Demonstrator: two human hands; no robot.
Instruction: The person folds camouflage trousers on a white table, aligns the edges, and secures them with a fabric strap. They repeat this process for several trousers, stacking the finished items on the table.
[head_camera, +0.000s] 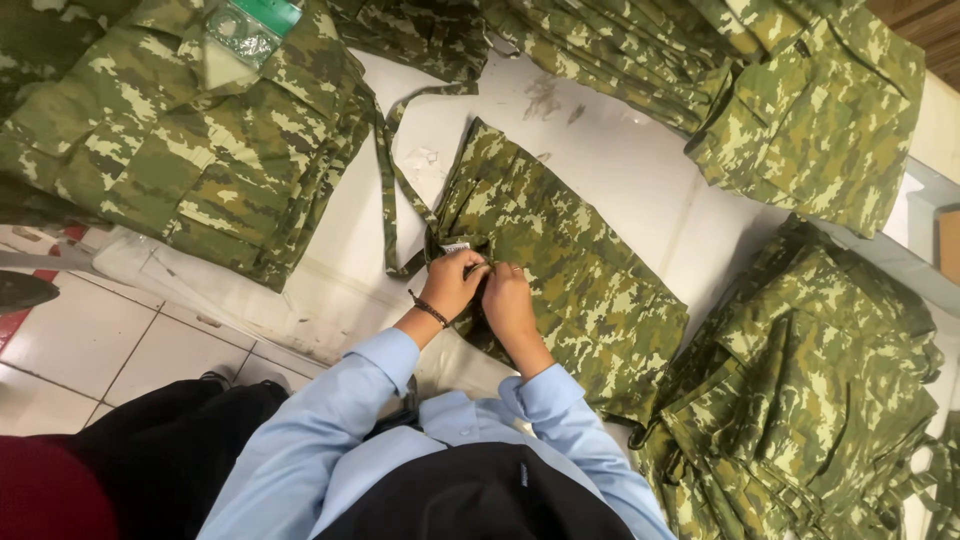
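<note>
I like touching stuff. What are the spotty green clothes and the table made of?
The garment under both hands looks like matte woven cloth, likely cotton blend: it folds and creases softly. The table looks like a hard, smooth white board, scuffed with dark marks; its exact material is unclear.

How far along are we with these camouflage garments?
Done, it seems: a folded camouflage stack lies at upper left, with a packet on top. In hand: the left hand and right hand work side by side at the waistband of the camouflage trousers spread on the white table. Left: rumpled heaps at right and upper right look unsorted.
</note>
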